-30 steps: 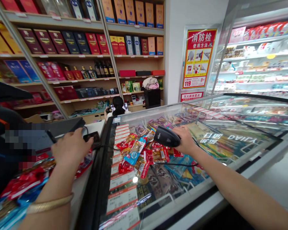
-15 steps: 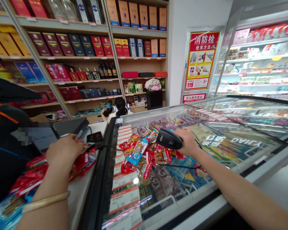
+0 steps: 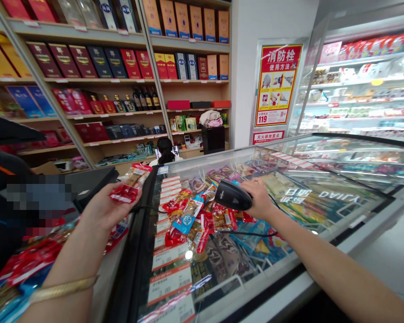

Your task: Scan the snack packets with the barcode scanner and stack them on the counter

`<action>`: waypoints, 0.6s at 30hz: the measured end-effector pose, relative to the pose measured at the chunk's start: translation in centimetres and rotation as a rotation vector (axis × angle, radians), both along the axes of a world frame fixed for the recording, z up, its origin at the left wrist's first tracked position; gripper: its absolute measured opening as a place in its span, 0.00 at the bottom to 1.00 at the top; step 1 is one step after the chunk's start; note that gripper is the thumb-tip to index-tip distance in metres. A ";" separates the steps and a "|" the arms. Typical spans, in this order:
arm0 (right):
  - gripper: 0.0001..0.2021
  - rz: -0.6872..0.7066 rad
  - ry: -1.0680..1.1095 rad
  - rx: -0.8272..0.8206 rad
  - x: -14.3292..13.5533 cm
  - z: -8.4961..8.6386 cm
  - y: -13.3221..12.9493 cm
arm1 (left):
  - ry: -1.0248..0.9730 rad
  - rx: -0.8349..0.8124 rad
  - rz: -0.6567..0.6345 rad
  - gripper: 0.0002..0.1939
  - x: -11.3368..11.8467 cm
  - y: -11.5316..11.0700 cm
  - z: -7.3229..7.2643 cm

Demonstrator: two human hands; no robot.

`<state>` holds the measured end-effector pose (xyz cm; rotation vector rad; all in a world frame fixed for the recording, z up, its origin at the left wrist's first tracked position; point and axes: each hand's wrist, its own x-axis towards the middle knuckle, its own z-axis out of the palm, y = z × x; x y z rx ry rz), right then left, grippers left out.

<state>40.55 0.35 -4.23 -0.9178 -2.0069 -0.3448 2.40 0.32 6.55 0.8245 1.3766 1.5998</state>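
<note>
My left hand grips a red snack packet with a clear window, raised over the counter's edge. Below and left of that hand lies a heap of red and blue snack packets on the counter. In my right hand is a black barcode scanner, its head pointing left above the freezer's glass top. Loose red packets and a blue packet lie on the glass beneath and beside the scanner. The scanner's cable runs across the glass.
A chest freezer with price labels along its left side fills the middle and right. Boxed bottles stand on shelves behind. A dark-haired person is beyond the freezer; someone in dark clothing is at left.
My left hand has risen from the heap on the counter with a red snack packet in it, its palm turned upward. My right hand still holds the scanner in nearly the same place.
</note>
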 end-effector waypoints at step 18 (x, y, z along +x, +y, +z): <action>0.11 0.089 -0.132 -0.038 -0.5 0.9 -0.7 | 0.629 0.024 -0.340 0.37 3.8 -0.4 -4.7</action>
